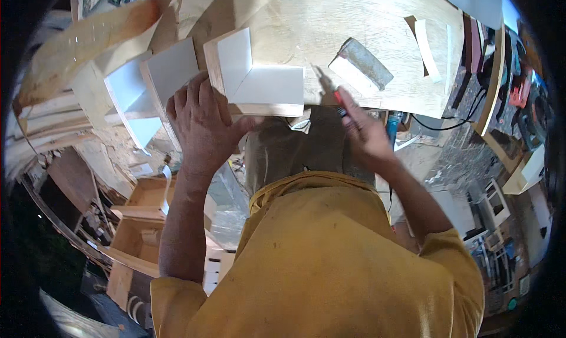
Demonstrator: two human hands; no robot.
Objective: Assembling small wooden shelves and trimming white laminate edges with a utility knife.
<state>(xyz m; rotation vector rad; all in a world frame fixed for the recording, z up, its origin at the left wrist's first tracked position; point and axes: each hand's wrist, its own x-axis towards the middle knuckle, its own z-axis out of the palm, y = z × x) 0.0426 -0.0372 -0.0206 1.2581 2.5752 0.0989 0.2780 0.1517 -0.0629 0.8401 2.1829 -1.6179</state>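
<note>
An L-shaped piece of white-faced wooden boards (268, 84) lies at the table's near edge, one board upright on its left. My left hand (203, 117) grips its left corner, fingers bent over the side and thumb along the near edge. Just right of it, my right hand (368, 134) is closed around a red-handled knife (338, 96). The knife's narrow metal tip points up and left, apart from the boards; motion blurs it somewhat. Beyond the knife rests a worn grey-and-white block (362, 66). Two more white-faced pieces (168, 73) (127, 96) stand left of my left hand.
Pale plywood tabletop (295, 20) spans the front. A curved thin strip (427, 50) lies at its right. A blue tool (393, 126) hangs near the edge, with a black cable (442, 127) beside it. Wooden drawers (138, 241) sit low on the left; tools (519, 96) crowd the right.
</note>
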